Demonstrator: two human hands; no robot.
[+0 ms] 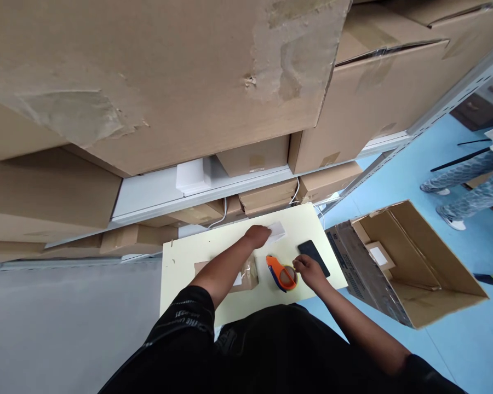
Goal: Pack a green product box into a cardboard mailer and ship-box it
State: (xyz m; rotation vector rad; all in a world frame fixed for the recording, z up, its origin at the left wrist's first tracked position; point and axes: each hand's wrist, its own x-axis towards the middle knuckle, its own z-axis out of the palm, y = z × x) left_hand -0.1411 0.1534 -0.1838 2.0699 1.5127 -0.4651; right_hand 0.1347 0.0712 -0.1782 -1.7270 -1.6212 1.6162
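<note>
My left hand (258, 236) reaches to the far part of the pale yellow table (222, 243), its fingers closed at the left edge of a white slip of paper (276, 232). Under my left forearm sits a small taped cardboard box (249, 273) with a white label, partly hidden. My right hand (307, 269) is held with fingers pinched; what may be between them is too small to make out. Just left of it lies an orange and blue tape dispenser (280, 273) with a tape roll. A black phone-like slab (314, 257) rests beside my right hand, partly behind it.
Shelves (148, 194) of cardboard boxes rise beyond the table, and a large box (189, 71) juts out overhead. White stacked cards (191, 176) sit on the shelf. To the right stands an open carton (414, 262) holding a small labelled box (380, 256). Another person's legs (468, 186) are farther right.
</note>
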